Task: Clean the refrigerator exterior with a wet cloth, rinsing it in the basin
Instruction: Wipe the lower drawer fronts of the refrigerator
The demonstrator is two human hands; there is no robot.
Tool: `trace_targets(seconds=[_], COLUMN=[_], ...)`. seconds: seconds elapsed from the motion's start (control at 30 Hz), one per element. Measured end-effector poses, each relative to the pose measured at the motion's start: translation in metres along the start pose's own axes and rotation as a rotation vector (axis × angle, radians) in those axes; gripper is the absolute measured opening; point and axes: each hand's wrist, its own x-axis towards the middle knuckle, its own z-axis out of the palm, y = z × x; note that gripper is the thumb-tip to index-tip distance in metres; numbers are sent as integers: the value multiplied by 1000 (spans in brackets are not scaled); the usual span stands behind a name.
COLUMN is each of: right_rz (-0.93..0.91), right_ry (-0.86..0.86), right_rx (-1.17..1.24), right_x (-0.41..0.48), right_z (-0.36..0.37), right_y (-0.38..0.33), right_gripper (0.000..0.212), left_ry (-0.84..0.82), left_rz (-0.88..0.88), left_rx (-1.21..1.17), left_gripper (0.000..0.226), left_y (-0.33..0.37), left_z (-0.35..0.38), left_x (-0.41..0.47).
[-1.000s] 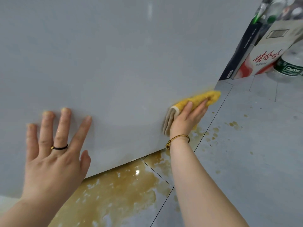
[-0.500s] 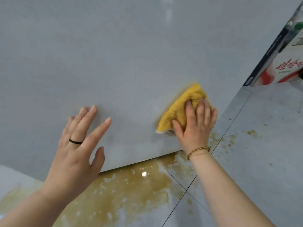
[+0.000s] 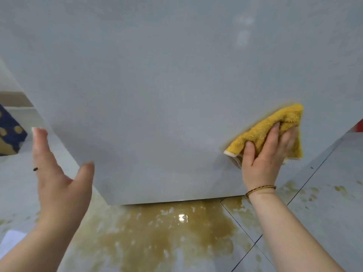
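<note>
The refrigerator's pale grey side panel (image 3: pixel 157 95) fills most of the view, its bottom edge just above the floor. My right hand (image 3: pixel 263 156) presses a folded yellow cloth (image 3: pixel 275 126) flat against the panel's lower right part, fingers spread over the cloth. My left hand (image 3: pixel 57 177) hangs open in the air at the panel's lower left corner, off the surface, holding nothing; it wears a dark ring. No basin is in view.
A wide brown puddle (image 3: pixel 157 232) spreads on the grey floor tiles under the refrigerator, with brown splashes (image 3: pixel 314 193) to the right. A dark blue box with gold spots (image 3: pixel 9 134) stands at the far left. A red object (image 3: pixel 358 124) peeks in at the right edge.
My left hand has lifted off the panel and swung out to its left corner. My right hand moved the cloth up and spread flat over it. The view shifted left.
</note>
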Motion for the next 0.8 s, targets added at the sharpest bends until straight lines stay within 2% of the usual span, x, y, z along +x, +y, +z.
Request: trace_targets(seconds=[0.07,0.13,0.27,0.4,0.57,0.7,0.8], right_rz=[-142,-233,-380,-549,-687,-805,-878], right_ry=[-4,-3,13,41,14,-17,-8], right_rx=[-122,-157,-156,-213,-163,-56,-49], right_x=[6,11,17,18,13,7,-12], right_z=[-2,-2,12,29,46,64,81], right_y=[3,-1,-38,-84,-151,-213,-227], right_gripper=[49,46,46,58,44,42,46], left_ry=[-102,-189,-224,-236,-274,-311,-292], left_rz=[-56,-109,-227,-311,-311,-289,-304], left_rx=[-181,-310,-401,-456,-499,-563,-616], left_gripper=[68,76,81,72,64,45,37], left_y=[14,26,30,33,27,20,16], left_z=[-4,-11,-26,-36,-41,-48,-51], left_x=[1,3,9,13,22,32,37])
